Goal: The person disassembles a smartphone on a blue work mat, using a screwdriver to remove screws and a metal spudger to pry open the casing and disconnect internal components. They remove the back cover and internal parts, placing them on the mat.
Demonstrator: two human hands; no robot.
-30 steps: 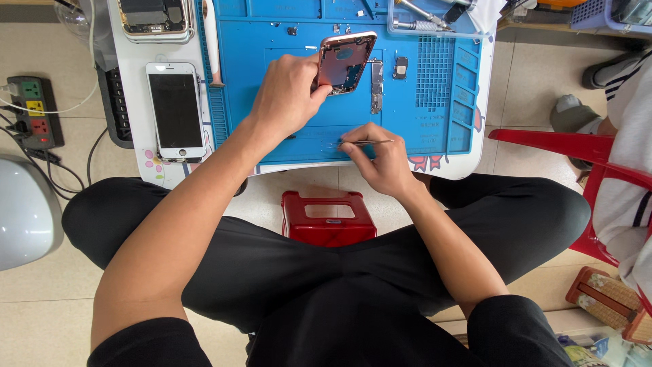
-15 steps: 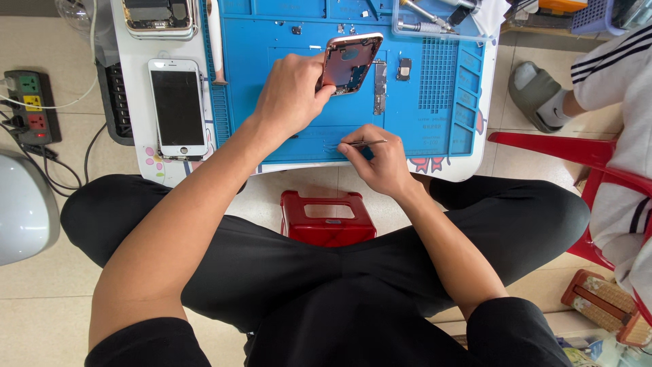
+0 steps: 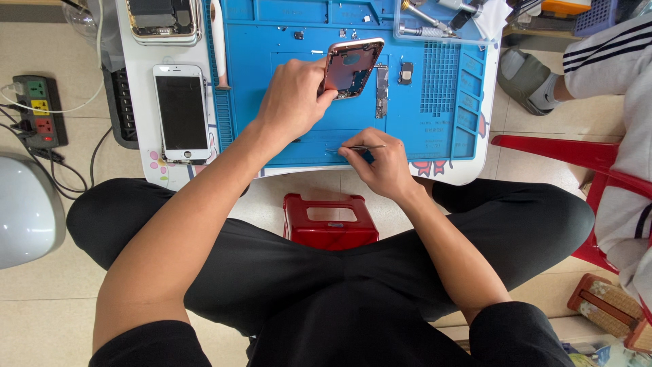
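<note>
My left hand (image 3: 291,102) grips the light, stiff phone housing (image 3: 352,68) by its edge; right hand (image 3: 380,163) pinches tweezers (image 3: 356,147) near the mat's (image 3: 435,129) front edge

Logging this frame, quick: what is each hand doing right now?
Left hand: closed on the phone housing, tilted up off the blue mat.
Right hand: pinching tweezers, tips at the mat.

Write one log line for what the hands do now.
left hand: holds phone shell | right hand: holds tweezers | on: blue mat
</note>
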